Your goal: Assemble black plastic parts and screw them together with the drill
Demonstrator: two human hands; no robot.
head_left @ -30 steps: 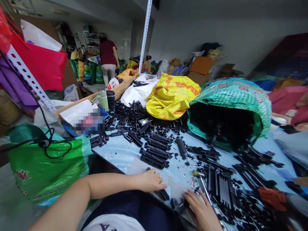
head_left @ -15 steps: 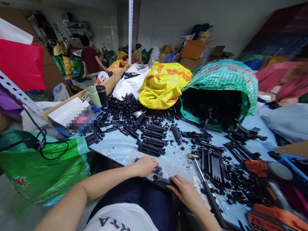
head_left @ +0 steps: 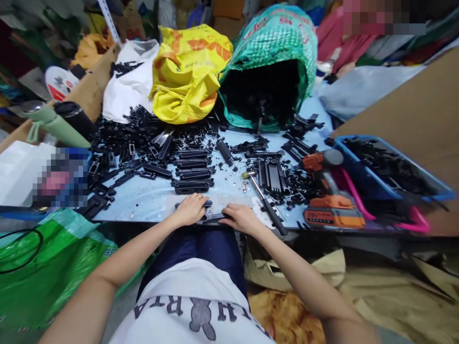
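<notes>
At the table's front edge, my left hand [head_left: 192,209] bends its fingers over a grey and black part with rounded ends [head_left: 208,204]. My right hand [head_left: 241,218] is closed around the end of a slim dark bar [head_left: 216,217], whose other end reaches toward my left hand. Where the two pieces meet is partly hidden by my fingers. Just beyond my hands, several long black assembled pieces [head_left: 193,186] lie in a stacked row. A hammer [head_left: 263,198] with a black handle rests to the right of my right hand.
An orange cordless drill [head_left: 324,191] and a blue bin of black parts [head_left: 390,138] are on the right. Loose black parts [head_left: 125,136] cover the table's left. Behind stand a yellow bag [head_left: 190,71] and an open green sack [head_left: 272,43]. A green bottle [head_left: 57,124] leans left.
My view has tilted down and swung right, bringing the blue bin and more of my shirt into sight. Both hands stay at the table edge on the same pieces, in nearly the same pose.
</notes>
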